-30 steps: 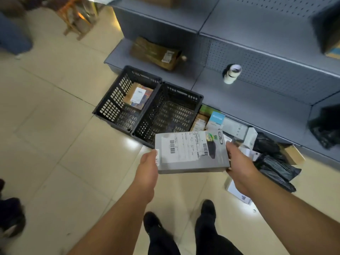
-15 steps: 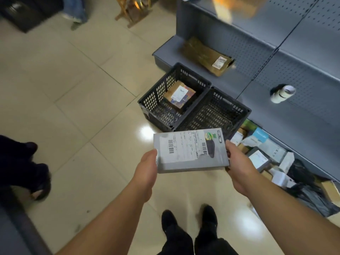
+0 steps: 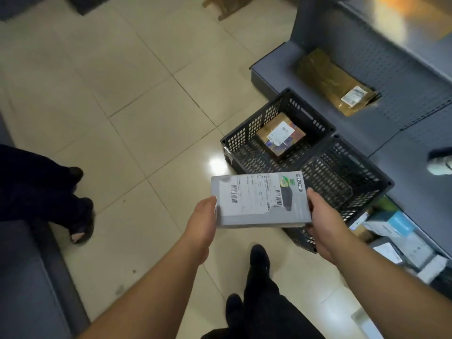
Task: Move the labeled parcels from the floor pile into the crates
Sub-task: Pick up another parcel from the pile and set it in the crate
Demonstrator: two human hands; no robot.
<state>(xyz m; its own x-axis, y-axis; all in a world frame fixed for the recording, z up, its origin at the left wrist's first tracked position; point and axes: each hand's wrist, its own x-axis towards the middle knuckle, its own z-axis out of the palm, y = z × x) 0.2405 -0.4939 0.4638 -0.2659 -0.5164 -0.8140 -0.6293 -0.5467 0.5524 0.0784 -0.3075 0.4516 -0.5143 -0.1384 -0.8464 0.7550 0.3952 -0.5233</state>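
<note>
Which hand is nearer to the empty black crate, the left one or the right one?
Right. The right hand holds the grey parcel at its end beside the empty crate; the left hand holds the far end, away from it.

Glossy tiled floor [image 3: 137,99]; black perforated plastic crates [image 3: 247,133]; matt grey cardboard box [image 3: 259,216] with paper label [image 3: 247,194].

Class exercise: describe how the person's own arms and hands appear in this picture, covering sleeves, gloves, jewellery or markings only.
Both forearms are bare to the frame edge, with no sleeves in view. The left hand and right hand wear no gloves. No watch, ring, bracelet or marking shows on either wrist or on the fingers that are visible.
</note>
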